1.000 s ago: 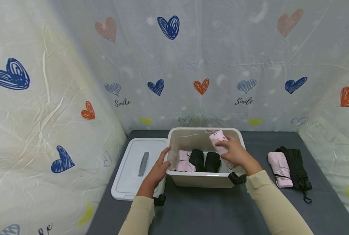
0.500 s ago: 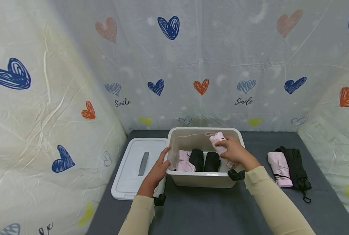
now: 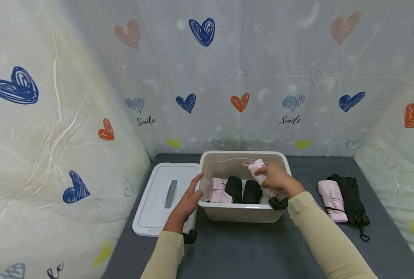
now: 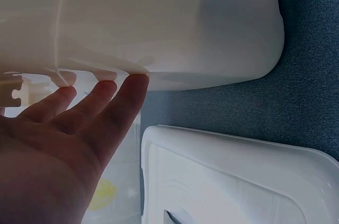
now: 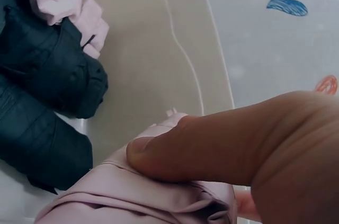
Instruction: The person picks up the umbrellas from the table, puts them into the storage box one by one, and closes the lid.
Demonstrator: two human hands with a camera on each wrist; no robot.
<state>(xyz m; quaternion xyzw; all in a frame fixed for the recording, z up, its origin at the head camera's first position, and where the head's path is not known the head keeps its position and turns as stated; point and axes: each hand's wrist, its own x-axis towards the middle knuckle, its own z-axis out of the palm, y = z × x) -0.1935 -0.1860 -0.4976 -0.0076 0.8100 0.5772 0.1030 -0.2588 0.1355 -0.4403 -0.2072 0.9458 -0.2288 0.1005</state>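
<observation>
Evidently, going by the head view, the left hand (image 3: 187, 203) is resting against the left side of the bin (image 3: 242, 215), probably so that the bin is not sliding while the other arm is reaching inside. The right hand (image 3: 278, 180) is gripping the held pink bundle (image 3: 257, 166) within the right part of the bin, tilting it with its far end toward the back wall; whether it is touching the bottom, the hand is hiding. To its left, two black bundles (image 3: 252, 192) and a second pink bundle (image 3: 221, 193) are lying side by side, seemingly lined up to save room. The lid (image 3: 154, 193) is lying flat just left of the bin, leaving the top uncovered, while a third pink bundle (image 3: 332, 201) and a long black bundle (image 3: 353, 201) are resting together well to the right. In the left wrist view, the fingers (image 4: 119, 113) are stretching nearly straight, tips touching the bin's outer side, so the hand seems to be steadying rather than clasping. In the right wrist view, the thumb (image 5: 180, 150) is pressing across the pink folds, presumably so that the soft roll is not loosening.
</observation>
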